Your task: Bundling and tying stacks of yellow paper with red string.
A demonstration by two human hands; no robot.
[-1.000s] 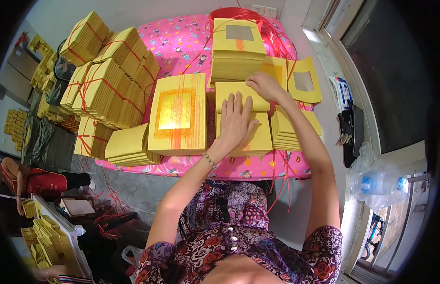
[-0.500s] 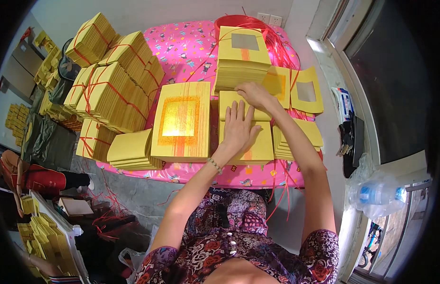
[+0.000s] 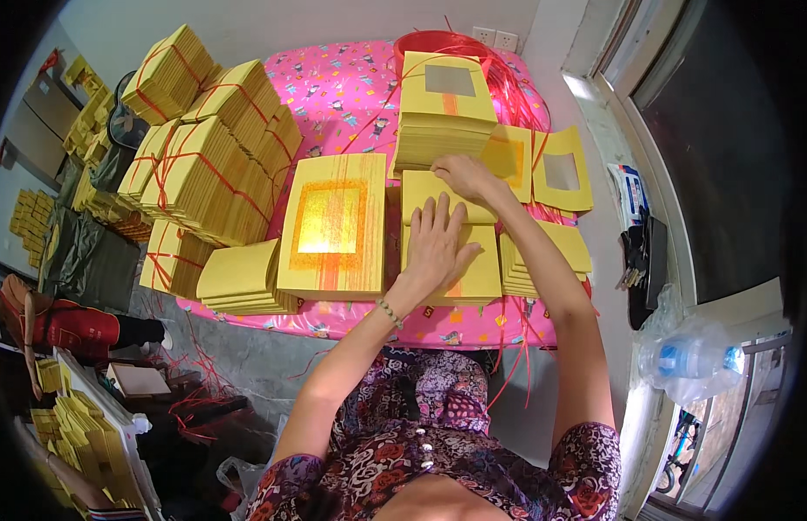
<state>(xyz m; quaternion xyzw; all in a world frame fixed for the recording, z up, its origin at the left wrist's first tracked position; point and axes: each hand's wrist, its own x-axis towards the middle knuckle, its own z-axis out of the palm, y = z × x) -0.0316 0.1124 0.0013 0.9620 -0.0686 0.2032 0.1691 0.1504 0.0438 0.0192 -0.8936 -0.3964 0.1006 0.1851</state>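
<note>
My left hand [image 3: 437, 247] lies flat with fingers spread on yellow paper, which sits on a low stack [image 3: 477, 282] at the table's front. Beyond its fingertips, my right hand [image 3: 469, 177] curls over the far edge of a folded yellow paper sheet [image 3: 415, 193]; its fingertips are partly hidden. Left of both hands is a thick stack of yellow paper [image 3: 297, 204] whose top sheet bears a gold foil square [image 3: 331, 221] with an orange border. A tall stack of yellow paper [image 3: 443, 135] with a silvery patch on top rises just behind my right hand.
Bundles of yellow paper [image 3: 208, 169] tied with red string are piled at the left. Smaller yellow stacks [image 3: 547, 247] sit right of my hands. A red basin [image 3: 429, 39] with red strings stands behind on the pink table cover [image 3: 334, 78]. Other people's arms [image 3: 30, 334] show far left.
Both hands stay at nearly the same places on the yellow paper. The whole view has shifted very slightly; nothing is visibly taken up or let go.
</note>
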